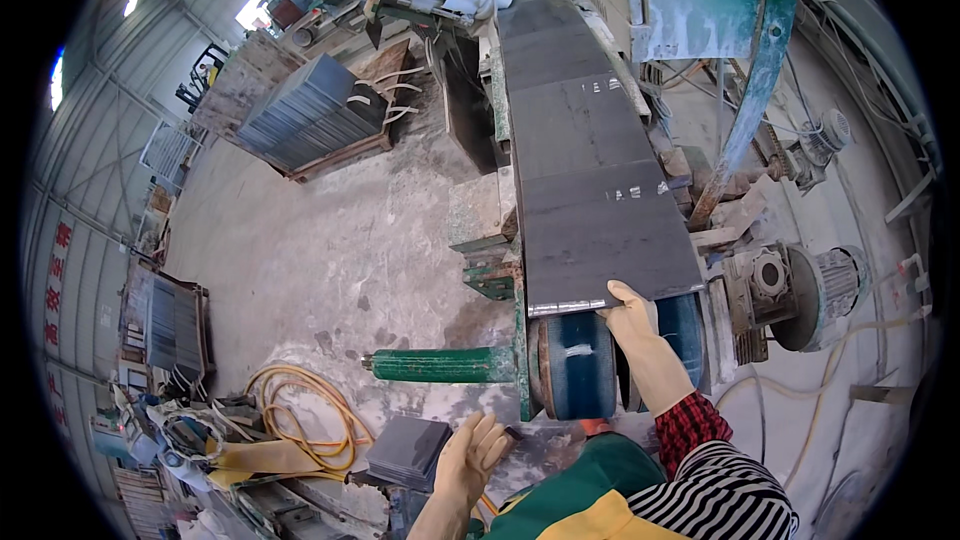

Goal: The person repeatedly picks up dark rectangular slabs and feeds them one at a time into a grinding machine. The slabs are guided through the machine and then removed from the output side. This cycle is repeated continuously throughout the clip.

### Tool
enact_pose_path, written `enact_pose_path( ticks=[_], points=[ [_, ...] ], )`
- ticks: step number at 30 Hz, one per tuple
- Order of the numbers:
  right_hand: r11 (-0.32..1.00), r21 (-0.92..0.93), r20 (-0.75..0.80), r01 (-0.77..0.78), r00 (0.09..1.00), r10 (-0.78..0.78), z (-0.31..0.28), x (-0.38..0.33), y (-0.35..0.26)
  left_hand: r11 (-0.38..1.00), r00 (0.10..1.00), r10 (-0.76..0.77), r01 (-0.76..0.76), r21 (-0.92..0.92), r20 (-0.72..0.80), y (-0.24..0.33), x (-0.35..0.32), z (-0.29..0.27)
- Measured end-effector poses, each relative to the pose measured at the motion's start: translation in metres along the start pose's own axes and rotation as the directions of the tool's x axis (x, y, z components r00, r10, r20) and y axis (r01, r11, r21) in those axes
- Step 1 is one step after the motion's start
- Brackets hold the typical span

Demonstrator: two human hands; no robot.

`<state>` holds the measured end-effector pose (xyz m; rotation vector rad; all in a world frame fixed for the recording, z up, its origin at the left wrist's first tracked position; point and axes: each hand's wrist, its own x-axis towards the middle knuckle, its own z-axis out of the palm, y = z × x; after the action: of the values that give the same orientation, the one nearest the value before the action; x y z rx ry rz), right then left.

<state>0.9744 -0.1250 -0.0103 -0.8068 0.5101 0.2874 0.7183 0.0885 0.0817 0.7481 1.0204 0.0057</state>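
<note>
A dark grey stone slab (pixel 610 235) lies flat at the near end of the conveyor. My right hand (pixel 637 325), in a pale glove, grips its near edge, with the thumb on top and the fingers mostly hidden. Low and to the left, my gloved left hand (pixel 472 452) is held away from the slab with its fingers curled in. Beside those fingertips a small dark thing (pixel 513 434) shows; whether the hand holds it is unclear. Under the slab's edge sits a blue roller (pixel 583 365).
More slabs (pixel 575 120) line the conveyor beyond. A green cylinder (pixel 440 365) juts out leftward. Stacked dark tiles (pixel 408 450) and a coiled yellow hose (pixel 300 420) lie at lower left. A motor (pixel 830 285) stands right; slabs on a pallet (pixel 310 115) stand far left.
</note>
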Motion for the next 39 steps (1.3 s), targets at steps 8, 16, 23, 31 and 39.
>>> enact_pose_path(
  ticks=[8, 16, 23, 31, 39],
  points=[
    [0.849, -0.058, 0.115, -0.524, 0.842, 0.527, -0.020, 0.010, -0.025, 1.000, 0.997, 0.003, -0.003, 0.007, 0.082, -0.005, 0.003, -0.008],
    [0.818, -0.425, 0.223, -0.387, 0.831, 0.509, 0.019, -0.026, -0.112, 0.996, 0.992, 0.050, -0.041, -0.077, 0.119, -0.014, -0.012, -0.057],
    [0.798, -0.466, 0.335, -0.382, 0.758, 0.559, 0.044, -0.051, 0.007, 0.978, 0.990, 0.130, -0.117, -0.172, 0.063, -0.011, -0.043, -0.130],
    [0.615, -0.505, 0.307, -0.605, 0.540, 0.784, 0.033, -0.153, 0.271, 0.755, 0.799, 0.554, -0.600, -0.263, -0.233, -0.036, -0.102, -0.333],
    [0.473, -0.831, 0.311, -0.293, 0.461, 0.831, 0.045, -0.281, 0.359, 0.640, 0.056, 0.692, -0.508, 0.576, -0.719, -0.181, -0.213, -0.642]
  ],
)
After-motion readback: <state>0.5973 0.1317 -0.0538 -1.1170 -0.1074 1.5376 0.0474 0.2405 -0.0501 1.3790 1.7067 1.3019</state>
